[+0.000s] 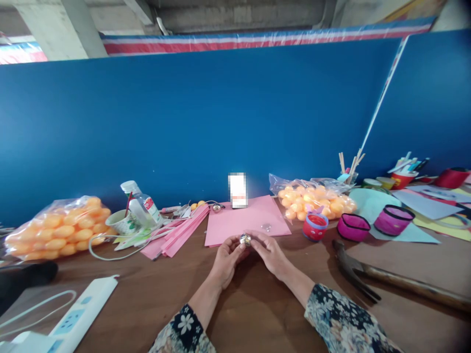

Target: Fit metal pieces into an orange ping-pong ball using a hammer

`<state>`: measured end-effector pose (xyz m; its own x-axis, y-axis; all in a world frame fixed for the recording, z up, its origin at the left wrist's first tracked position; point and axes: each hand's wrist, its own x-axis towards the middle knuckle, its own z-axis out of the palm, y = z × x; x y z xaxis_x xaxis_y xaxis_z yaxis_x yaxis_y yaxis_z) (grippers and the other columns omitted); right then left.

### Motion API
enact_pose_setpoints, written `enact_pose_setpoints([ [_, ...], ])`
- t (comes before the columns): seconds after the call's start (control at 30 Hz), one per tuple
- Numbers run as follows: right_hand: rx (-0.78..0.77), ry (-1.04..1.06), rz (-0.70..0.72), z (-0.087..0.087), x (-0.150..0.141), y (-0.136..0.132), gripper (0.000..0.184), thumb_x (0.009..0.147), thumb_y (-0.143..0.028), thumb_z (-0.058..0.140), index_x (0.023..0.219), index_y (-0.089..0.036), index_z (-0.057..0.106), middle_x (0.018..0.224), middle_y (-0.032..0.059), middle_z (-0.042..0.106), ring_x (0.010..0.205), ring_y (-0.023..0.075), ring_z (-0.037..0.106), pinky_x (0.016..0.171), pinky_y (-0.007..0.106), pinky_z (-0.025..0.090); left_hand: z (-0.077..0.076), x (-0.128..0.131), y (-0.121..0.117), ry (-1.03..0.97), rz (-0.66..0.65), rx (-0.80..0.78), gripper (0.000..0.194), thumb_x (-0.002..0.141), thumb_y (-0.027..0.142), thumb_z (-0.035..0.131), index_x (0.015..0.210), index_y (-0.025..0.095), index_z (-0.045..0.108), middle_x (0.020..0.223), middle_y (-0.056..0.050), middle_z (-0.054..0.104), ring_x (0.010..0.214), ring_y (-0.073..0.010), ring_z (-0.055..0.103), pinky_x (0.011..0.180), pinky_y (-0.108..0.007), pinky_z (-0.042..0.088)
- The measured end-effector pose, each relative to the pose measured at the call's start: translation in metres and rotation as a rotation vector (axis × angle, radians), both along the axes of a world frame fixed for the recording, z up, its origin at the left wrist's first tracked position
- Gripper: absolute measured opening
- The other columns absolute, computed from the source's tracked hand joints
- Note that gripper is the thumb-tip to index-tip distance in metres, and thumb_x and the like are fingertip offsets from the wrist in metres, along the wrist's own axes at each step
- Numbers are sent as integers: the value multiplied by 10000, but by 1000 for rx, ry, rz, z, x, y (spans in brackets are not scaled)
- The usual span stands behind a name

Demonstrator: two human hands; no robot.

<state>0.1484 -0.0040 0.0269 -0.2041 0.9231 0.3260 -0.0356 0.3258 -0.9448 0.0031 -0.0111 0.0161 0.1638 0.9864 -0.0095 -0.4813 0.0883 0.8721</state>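
My left hand (226,257) and my right hand (270,252) meet over the brown table, both pinching a small shiny metal bell (245,239) between their fingertips. Just beyond them lies a pink sheet of paper (243,220) with a small clear bead-like piece (267,227) on it. A stack of pink paper strips (176,235) lies to the left of the sheet.
Bags of orange balls lie at the left (55,230) and at the right (312,198). A red cup (315,226), two magenta rings (353,227), a hammer (371,279), a power strip (73,318), a bottle (142,201) and a paper cup (123,223) surround them. A blue wall (221,122) stands behind.
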Motion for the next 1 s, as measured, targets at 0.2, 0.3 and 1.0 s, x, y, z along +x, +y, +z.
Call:
enact_pose_setpoints([
  [0.2, 6, 8, 83, -3, 0, -1, 388, 774, -318, 554, 1153, -236, 527, 1164, 53, 566, 1061, 217, 523, 931, 388, 402, 4, 1, -1, 3, -28, 2, 533, 589, 206, 725, 1093, 171, 556, 1029, -84, 638, 946, -208, 583, 896, -359, 406],
  [0.3, -21, 35, 112, -4, 0, 1, 382, 776, -313, 556, 1148, -232, 533, 1143, 50, 581, 1066, 220, 521, 936, 395, 397, 2, 0, 0, 26, -23, 1, 526, 583, 213, 728, 1083, 158, 576, 994, -84, 657, 921, -211, 593, 892, -359, 407],
  [1.0, -70, 43, -58, -12, -3, 6, 329, 762, -365, 554, 1045, -198, 578, 1060, 66, 615, 955, 207, 574, 856, 348, 447, 2, 1, 2, -47, -17, -36, 381, 674, 248, 665, 1038, 158, 596, 1072, -95, 616, 946, -200, 583, 855, -322, 446],
])
